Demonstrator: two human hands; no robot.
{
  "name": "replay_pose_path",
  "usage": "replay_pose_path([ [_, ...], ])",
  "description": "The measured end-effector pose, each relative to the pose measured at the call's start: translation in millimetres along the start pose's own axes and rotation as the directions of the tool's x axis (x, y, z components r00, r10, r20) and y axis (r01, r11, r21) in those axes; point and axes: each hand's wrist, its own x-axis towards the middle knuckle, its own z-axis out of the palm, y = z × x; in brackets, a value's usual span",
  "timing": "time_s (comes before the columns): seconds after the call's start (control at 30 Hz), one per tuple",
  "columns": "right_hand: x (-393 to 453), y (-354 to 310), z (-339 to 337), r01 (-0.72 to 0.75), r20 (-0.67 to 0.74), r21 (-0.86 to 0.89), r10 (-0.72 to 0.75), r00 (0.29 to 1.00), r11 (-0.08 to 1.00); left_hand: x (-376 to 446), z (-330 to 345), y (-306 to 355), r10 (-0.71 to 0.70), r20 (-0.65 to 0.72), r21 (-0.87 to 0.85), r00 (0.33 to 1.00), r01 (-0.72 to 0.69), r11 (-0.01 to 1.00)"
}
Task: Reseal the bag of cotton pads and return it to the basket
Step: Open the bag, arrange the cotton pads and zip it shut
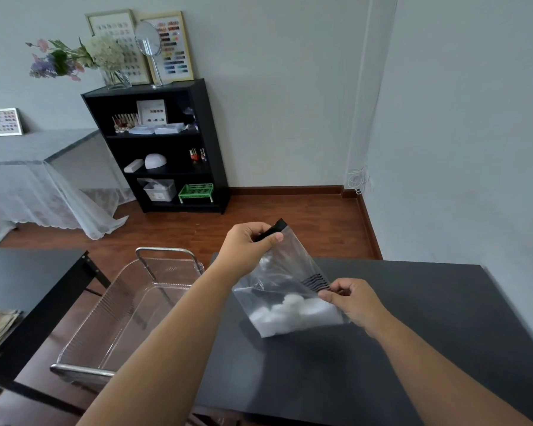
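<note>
Both forearms are reaching in from the bottom edge, and between them the clear zip bag of cotton pads (285, 290) is being held up just above the dark grey table (413, 318), roughly at the centre of the view. At about eleven o'clock from the bag, the left hand (248, 244) is pinching the black zip strip (271, 230) at the bag's upper corner, thumb on the near side and fingers curled behind. At about four o'clock from the bag, the right hand (354, 302) is pinching the other end of the bag's mouth, by the black printed stripes, with thumb and forefinger closed on the plastic. The white cotton pads (296, 312) are bunching in the bag's lower part.

Resealing looks to be the step in hand; whether any of the strip is pressed shut I cannot tell. Next, the fingers probably need to run along the strip, pressing both tracks together end to end. After that the bag goes to the clear plastic basket (130, 305), which is sitting at nine o'clock from the bag, beside the table and well apart from both hands.
</note>
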Motion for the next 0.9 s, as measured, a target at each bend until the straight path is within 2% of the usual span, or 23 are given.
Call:
replay_pose_path([
  [0.07,-1.1,-6.2,-1.0,0.014,0.031,0.016,-0.014,0.999,1.0,-2.8,4.3,-1.6,0.01,0.05,0.045,0.999,-0.012,0.999],
  [0.2,2.1,-41.0,1.3,0.123,0.032,0.204,-0.133,0.991,0.971,-8.4,21.3,-3.4,0.074,0.137,0.156,0.988,-0.095,0.983],
  [0.33,9.5,-64.8,1.9,0.219,0.011,0.156,-0.224,0.975,0.963,-13.7,30.8,-7.7,0.118,0.203,0.222,0.972,-0.163,0.961],
  [0.43,12.4,-63.1,-1.8,0.197,-0.036,0.136,-0.194,0.98,0.971,-16.0,17.2,-16.7,0.052,0.223,0.29,0.973,-0.117,0.95],
  [0.6,13.9,-49.8,-10.3,0.123,-0.113,0.197,-0.102,0.988,0.973,-24.9,-22.4,-56.9,-0.19,0.236,0.486,0.953,0.054,0.872],
  [0.67,12.9,-45.5,-11.8,0.104,-0.123,0.257,-0.075,0.99,0.961,-30.1,-31.4,-73.7,-0.222,0.212,0.446,0.952,0.108,0.888],
  [0.77,11.9,-40.4,-14.8,0.087,-0.136,0.314,-0.046,0.99,0.946,-35.7,-33.0,-89.0,-0.243,0.169,0.27,0.955,0.192,0.943],
  [0.9,13.3,-37.0,-22.4,0.095,-0.178,0.275,-0.047,0.983,0.957,-40.6,-29.6,-92.4,-0.232,0.169,0.14,0.958,0.21,0.968],
])
